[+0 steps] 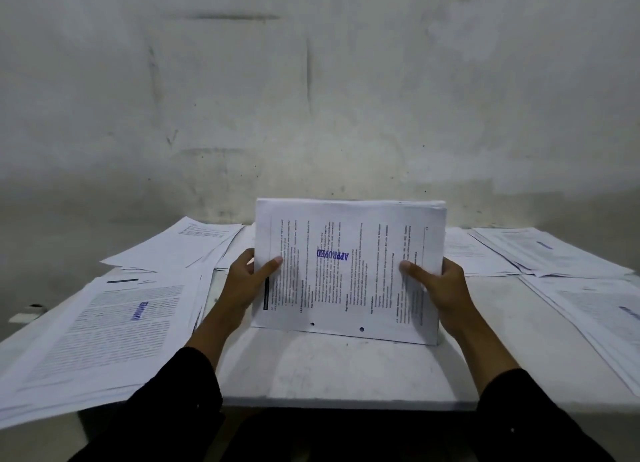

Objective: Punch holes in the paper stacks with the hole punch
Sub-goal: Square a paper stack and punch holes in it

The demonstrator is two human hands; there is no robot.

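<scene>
A stack of printed paper (349,271) stands upright on its long edge on the white table (339,371), in the middle of the head view. Its top sheet bears a blue "APPROVED" stamp and two punched holes near the lower edge. My left hand (247,281) grips the stack's left edge, thumb on the front. My right hand (438,288) grips the right edge the same way. The hole punch is not in view.
A large paper stack (100,337) lies at the left, overhanging the table's front edge. More sheets (180,243) lie at the back left. Further stacks lie at the back right (540,253) and the right edge (595,316). A grey wall stands close behind.
</scene>
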